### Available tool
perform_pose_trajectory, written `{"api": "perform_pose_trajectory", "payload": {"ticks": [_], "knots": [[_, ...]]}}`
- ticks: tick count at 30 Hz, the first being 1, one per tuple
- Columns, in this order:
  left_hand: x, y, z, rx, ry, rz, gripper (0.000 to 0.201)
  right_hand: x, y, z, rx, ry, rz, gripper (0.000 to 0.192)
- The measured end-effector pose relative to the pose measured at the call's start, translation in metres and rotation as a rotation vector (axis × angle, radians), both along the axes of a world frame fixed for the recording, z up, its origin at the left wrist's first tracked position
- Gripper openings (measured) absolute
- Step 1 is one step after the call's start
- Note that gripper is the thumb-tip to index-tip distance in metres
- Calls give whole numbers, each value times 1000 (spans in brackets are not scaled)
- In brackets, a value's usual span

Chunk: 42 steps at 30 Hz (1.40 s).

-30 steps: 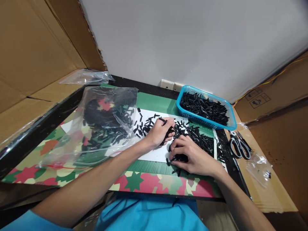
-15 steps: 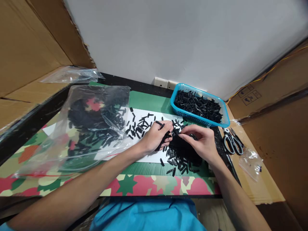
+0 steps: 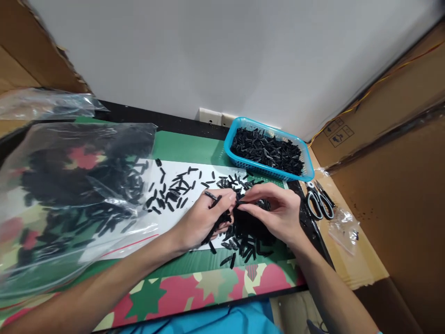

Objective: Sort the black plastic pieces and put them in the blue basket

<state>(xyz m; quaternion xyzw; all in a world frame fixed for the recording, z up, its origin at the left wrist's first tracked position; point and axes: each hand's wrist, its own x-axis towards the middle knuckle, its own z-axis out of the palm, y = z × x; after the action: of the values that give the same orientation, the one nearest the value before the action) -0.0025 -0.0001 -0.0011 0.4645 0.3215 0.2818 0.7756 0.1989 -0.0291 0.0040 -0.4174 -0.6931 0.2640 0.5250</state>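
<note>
My left hand (image 3: 205, 215) is closed around several small black strips, one of which sticks out above the thumb. My right hand (image 3: 280, 211) pinches a thin black strip (image 3: 241, 202) between thumb and fingertips, right beside the left fingers. Below both hands spreads a dark pile of the same black strips (image 3: 248, 243), partly covered by the hands. More loose strips (image 3: 177, 188) lie scattered over a white sheet (image 3: 193, 166) on the green table surface. What the strips are made of cannot be made out.
A blue plastic basket (image 3: 257, 170) full of black strips stands at the back. To the left lies a large clear zip bag (image 3: 83, 185) holding more. Scissors (image 3: 318, 204) and a small clear bag (image 3: 344, 232) rest on cardboard at right. A wall rises behind.
The view has turned, so the table and basket appear further left. My right fingertips have come closer to the left hand, with a strip between them. The left hand keeps its strips.
</note>
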Motion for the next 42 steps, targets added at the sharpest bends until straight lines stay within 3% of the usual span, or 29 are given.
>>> {"api": "perform_pose_trajectory", "payload": {"ticks": [13, 18, 33, 42], "knots": [[-1, -4, 2, 170, 51, 1, 45, 3, 1, 4, 88, -76, 32, 26], [-1, -5, 4, 222, 52, -3, 46, 4, 0, 5, 87, -117, 51, 16], [-1, -6, 4, 200, 42, 37, 46, 3, -2, 9, -68, -69, 56, 8], [-2, -5, 1, 173, 3, 52, 43, 3, 0, 7, -56, -156, 46, 5]]}}
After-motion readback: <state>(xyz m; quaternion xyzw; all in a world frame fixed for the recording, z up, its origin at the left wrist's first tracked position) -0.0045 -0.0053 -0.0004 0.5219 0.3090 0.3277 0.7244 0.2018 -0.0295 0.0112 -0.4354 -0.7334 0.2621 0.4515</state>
